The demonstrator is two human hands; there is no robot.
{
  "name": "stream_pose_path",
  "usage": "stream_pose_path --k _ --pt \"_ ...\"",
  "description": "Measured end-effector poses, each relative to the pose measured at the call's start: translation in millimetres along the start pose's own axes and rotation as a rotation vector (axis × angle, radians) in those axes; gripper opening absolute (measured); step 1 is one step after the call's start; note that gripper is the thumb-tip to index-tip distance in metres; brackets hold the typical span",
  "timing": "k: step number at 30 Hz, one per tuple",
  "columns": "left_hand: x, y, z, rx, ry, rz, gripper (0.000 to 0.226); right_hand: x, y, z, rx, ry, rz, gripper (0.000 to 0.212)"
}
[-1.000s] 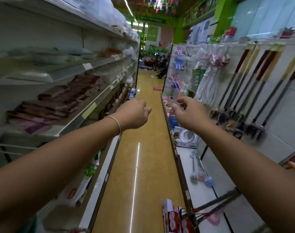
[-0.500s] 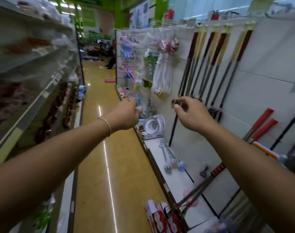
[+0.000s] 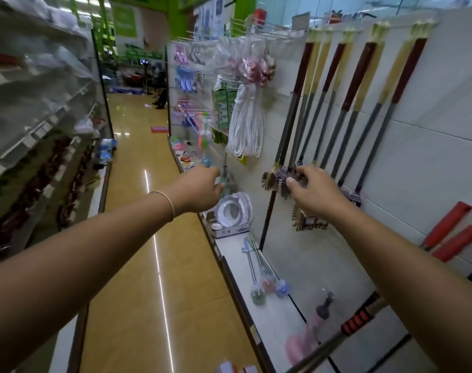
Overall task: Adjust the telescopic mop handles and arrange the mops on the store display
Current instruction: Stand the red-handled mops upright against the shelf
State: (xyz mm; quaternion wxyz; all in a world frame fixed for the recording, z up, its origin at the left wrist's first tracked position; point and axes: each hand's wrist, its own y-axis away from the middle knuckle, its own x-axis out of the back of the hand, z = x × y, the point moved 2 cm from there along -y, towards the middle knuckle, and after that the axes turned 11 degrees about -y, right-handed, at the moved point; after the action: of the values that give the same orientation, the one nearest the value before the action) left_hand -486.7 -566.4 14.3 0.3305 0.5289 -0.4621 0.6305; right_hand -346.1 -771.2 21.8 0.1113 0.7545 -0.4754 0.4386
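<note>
Maroon-and-cream grips topped the row of mops (image 3: pixel 345 103) hanging against the white display wall (image 3: pixel 444 146), above the back edge of the bottom shelf (image 3: pixel 237 265). Your right hand (image 3: pixel 314 192) had its fingers curled at the lower end of the leftmost mops; whether it pinched a head was unclear. Your left hand (image 3: pixel 195 191) reached forward, loosely curled, holding nothing. A careless tug there risked unhooking a neighbouring mop and dropping it onto the shelf.

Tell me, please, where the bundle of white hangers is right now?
In the head view it hangs upper centre, on the wall display: the white hangers are just left of the hanging mop handles, above the right hand.
</note>
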Motion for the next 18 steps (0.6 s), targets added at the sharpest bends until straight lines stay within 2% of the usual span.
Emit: stream_pose_path --k 7,10,14,18 --pt "-62.2 -85.8 35.5 -0.181 0.026 -0.081 0.035 -4.6 -49.8 57.4 -0.1 -0.01 0.046 0.055" --pt "-94.9 -120.8 64.3 -0.298 0.068 -0.143 0.036 -9.0 -64.5 91.4 -0.176 0.012 0.083 0.048" --pt "-144.0 -164.7 105.3 -0.478 0.134 -0.245 0.041 -15.1 -71.4 143.2 -0.35 0.039 0.14 0.047" --pt "-189.1 -198.6 143.5 -0.642 0.168 -0.321 0.035 -17.1 -59.7 192.6 -0.558 0.023 0.234 0.048"
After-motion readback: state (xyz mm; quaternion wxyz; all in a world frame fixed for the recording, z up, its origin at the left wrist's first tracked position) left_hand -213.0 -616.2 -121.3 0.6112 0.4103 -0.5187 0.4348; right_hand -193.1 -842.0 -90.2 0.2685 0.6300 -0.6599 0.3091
